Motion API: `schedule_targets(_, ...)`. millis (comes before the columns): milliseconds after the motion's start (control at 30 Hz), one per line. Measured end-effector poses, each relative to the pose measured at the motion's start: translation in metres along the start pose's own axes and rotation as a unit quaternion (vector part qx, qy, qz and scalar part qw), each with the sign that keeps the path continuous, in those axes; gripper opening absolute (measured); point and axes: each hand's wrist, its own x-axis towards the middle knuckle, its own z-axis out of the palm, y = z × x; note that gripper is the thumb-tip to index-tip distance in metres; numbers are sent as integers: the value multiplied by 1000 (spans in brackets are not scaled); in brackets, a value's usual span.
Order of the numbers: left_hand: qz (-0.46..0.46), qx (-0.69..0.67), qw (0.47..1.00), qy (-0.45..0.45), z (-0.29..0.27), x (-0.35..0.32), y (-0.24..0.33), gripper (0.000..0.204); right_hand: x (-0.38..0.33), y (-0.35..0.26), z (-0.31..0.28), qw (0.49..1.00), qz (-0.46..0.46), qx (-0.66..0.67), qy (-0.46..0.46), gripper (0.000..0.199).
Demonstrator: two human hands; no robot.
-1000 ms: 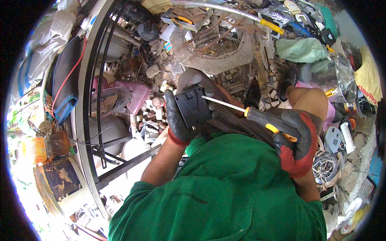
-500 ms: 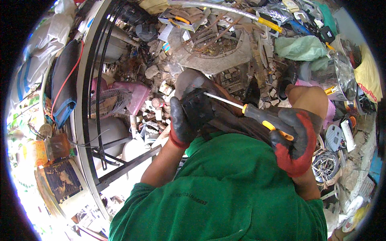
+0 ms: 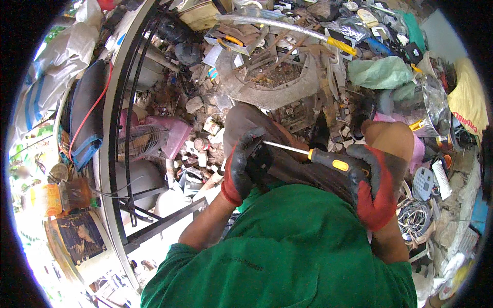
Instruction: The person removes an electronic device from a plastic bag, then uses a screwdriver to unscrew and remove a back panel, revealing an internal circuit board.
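My right hand point(image 3: 374, 187), in a red and black work glove, is closed round the handle of a screwdriver point(image 3: 331, 160) with a black and yellow grip. Its metal shaft points left, and the tip meets a black object point(image 3: 259, 156) on my lap. Wrapped round that black object is my left hand point(image 3: 237, 169), gloved the same way. The object looks like a dark plastic part, but the glove and the dark trousers hide most of its outline, so its kind cannot be made out.
A black metal frame point(image 3: 114, 154) stands at my left, with a pink bag point(image 3: 178, 137) behind it. Ahead lie a ring-shaped grey slab point(image 3: 277, 95) and a yellow-ended tube point(image 3: 340, 45). Rubble and scrap surround my legs; a wire coil point(image 3: 415, 219) lies at right.
My left hand has turned, showing more of its red side. The screwdriver handle has rolled, and my right fingers have shifted back along it. The view has tilted slightly.
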Motion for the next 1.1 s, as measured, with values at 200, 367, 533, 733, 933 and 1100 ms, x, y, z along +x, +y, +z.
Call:
schedule_targets(200, 9, 58, 998, -7, 5, -6, -2, 30, 0, 1, -7, 1000, 9, 14, 6, 49)
schedule_targets(367, 26, 129, 991, 8, 13, -12, -8, 60, -8, 7, -14, 999, -32, -16, -18, 51)
schedule_targets(533, 0, 72, 996, 50, 29, -19, -1, 59, -11, 16, -9, 999, -22, 36, -11, 48)
schedule_targets(733, -3, 12, 1000, 8, 16, -16, -3, 32, 1, 13, -14, 986, -164, 16, -40, 47)
schedule_targets(933, 23, 101, 995, -1, 15, -16, -6, 56, 1, -3, -17, 995, -93, -37, -16, 48)
schedule_targets(1100, 24, 129, 991, 38, 11, -15, -16, 68, 7, 1, -22, 993, -96, -7, -66, 47)
